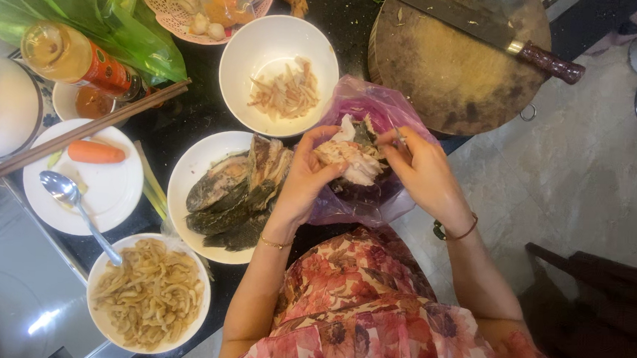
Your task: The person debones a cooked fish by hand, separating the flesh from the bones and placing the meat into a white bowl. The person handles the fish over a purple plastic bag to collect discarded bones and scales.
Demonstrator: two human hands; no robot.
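Holding a piece of fish [348,159] over the purple bag [380,106] at the counter edge, left hand [306,172] fingers closed on it, right hand [422,166] fingertips pinching its top, plate of fish [196,158] just beside, open floor [586,193] to the right.

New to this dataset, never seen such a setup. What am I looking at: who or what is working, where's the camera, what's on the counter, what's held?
No machine here: a person works with bare hands, filmed by one camera on their head, looking straight down. The left hand and right hand together hold a piece of pale cooked fish over a purple plastic bag. On the dark counter: a plate of dark fish pieces, a white bowl of shreds, a bowl of pale strips, a plate with a carrot and spoon, and a round chopping board with a cleaver.
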